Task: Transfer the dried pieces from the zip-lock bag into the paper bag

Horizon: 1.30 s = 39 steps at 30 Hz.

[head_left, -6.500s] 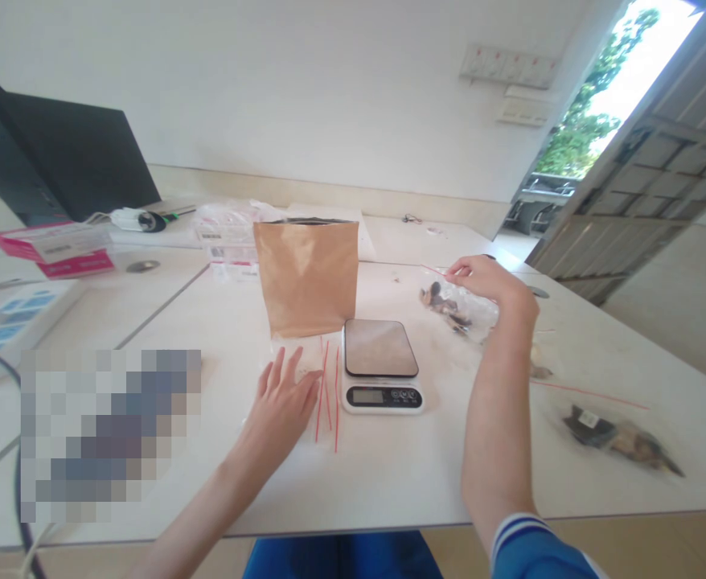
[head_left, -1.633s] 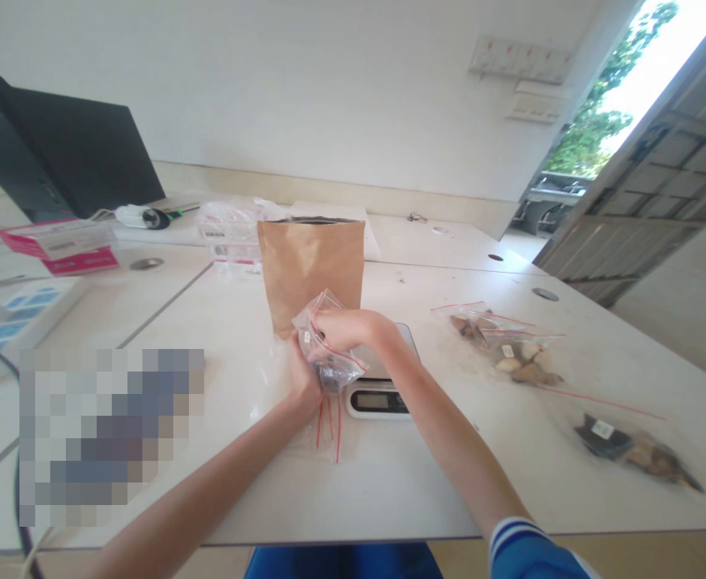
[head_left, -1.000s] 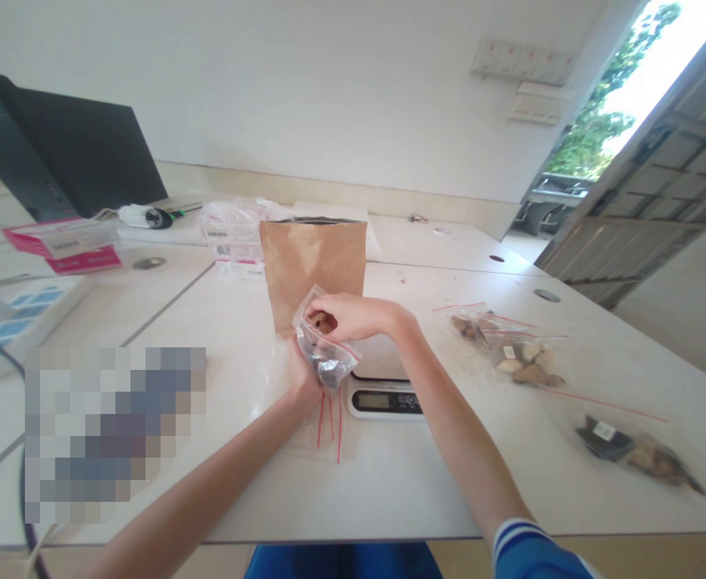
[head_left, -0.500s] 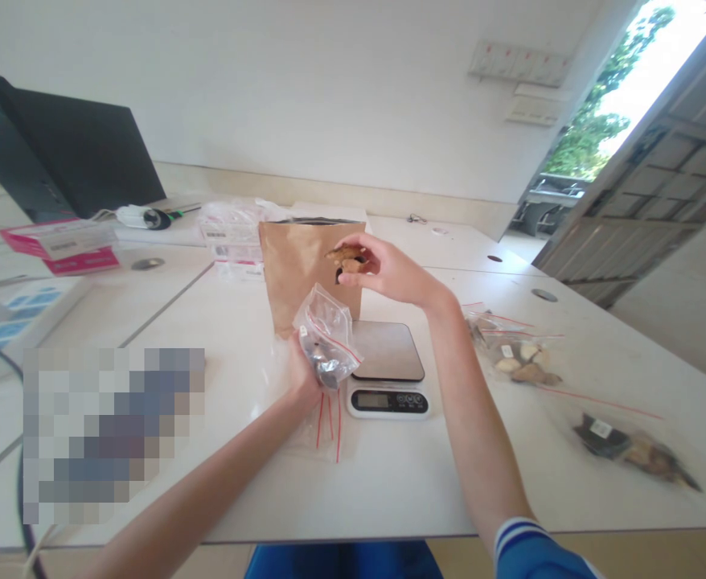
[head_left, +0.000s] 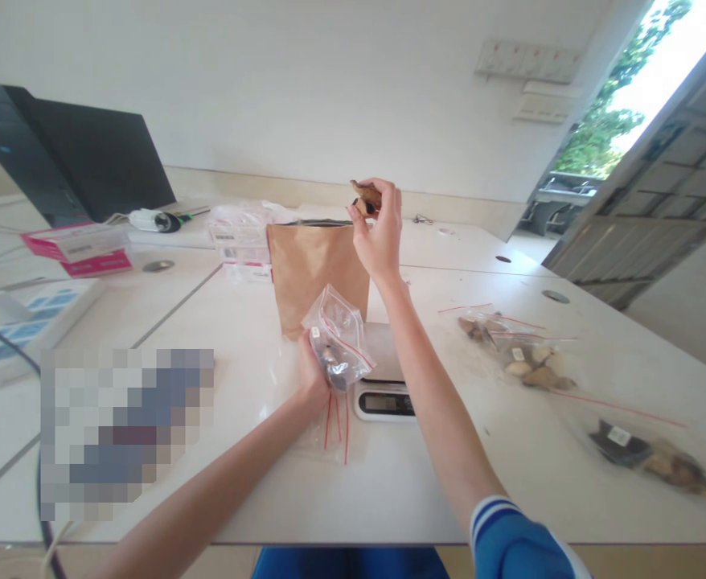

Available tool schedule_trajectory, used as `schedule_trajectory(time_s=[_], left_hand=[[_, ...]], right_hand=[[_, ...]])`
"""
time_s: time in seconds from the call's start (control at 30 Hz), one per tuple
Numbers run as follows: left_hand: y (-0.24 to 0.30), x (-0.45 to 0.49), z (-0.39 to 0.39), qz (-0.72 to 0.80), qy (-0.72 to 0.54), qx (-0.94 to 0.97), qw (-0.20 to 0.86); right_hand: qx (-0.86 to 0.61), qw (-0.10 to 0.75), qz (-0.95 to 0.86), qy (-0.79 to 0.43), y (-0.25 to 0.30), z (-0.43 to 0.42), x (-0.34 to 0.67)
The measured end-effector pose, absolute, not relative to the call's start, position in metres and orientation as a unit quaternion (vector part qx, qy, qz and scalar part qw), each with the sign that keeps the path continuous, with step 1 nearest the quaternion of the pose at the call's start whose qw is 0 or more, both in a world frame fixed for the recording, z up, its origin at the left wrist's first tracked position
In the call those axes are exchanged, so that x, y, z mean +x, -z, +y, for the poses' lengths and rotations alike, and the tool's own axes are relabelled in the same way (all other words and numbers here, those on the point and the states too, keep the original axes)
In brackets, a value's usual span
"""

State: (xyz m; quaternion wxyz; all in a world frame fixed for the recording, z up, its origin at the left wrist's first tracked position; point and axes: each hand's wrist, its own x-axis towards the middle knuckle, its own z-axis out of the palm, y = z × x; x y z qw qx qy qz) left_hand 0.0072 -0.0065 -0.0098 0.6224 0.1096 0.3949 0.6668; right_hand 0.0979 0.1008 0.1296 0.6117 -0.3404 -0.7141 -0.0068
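Two bare hands work over a white table (head_left: 166, 322), seen from a camera on the person's head. The left hand (head_left: 312, 371) is closed around a small clear zip bag (head_left: 338, 338) with a red seal line, held upright just above the tabletop; dark pieces sit in the bag's bottom. The right hand (head_left: 378, 229) is raised higher, fingers pinched on a small brown piece (head_left: 366, 195) held just above the open top of a brown paper bag (head_left: 317, 269). That paper bag stands upright on the table directly behind the zip bag. A digital kitchen scale (head_left: 386, 386) lies just to the right of the left hand, partly hidden by the right forearm; its display faces the person, but the reading is too small to tell. Flat empty zip bags with red strips (head_left: 334, 422) lie on the table under the left wrist. Further right, well apart from the hands, lie filled clear bags (head_left: 519, 354) holding pale and brown pieces, and another filled bag (head_left: 654, 458) with darker contents near the table's right edge. At the far left are a dark laptop (head_left: 81, 161) and a pink box (head_left: 79, 249). A blurred patch covers part of the table's left side. A blue sleeve with white stripes (head_left: 510, 535) shows on the right arm.
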Motion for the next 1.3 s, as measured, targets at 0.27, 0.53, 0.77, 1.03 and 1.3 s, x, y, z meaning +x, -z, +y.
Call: schedule_trajectory(time_s=[0.27, 0.53, 0.77, 1.03, 1.3], left_hand=[[0.009, 0.008, -0.008, 0.389, -0.67, 0.109, 0.623], [0.01, 0.008, -0.009, 0.379, -0.675, 0.111, 0.623], [0.007, 0.009, -0.01, 0.373, -0.674, 0.1, 0.629], [0.0, 0.01, -0.013, 0.366, -0.667, 0.084, 0.644], [-0.001, 0.009, -0.014, 0.363, -0.667, 0.078, 0.646]], right_hand=[[-0.326, 0.546, -0.771, 0.033, -0.136, 0.116, 0.095], [-0.328, 0.484, -0.811, 0.019, -0.135, 0.106, 0.095], [-0.307, 0.471, -0.827, 0.003, -0.136, 0.084, 0.095], [-0.295, 0.441, -0.848, 0.01, -0.135, 0.079, 0.096], [-0.322, 0.425, -0.846, -0.014, -0.135, 0.054, 0.1]])
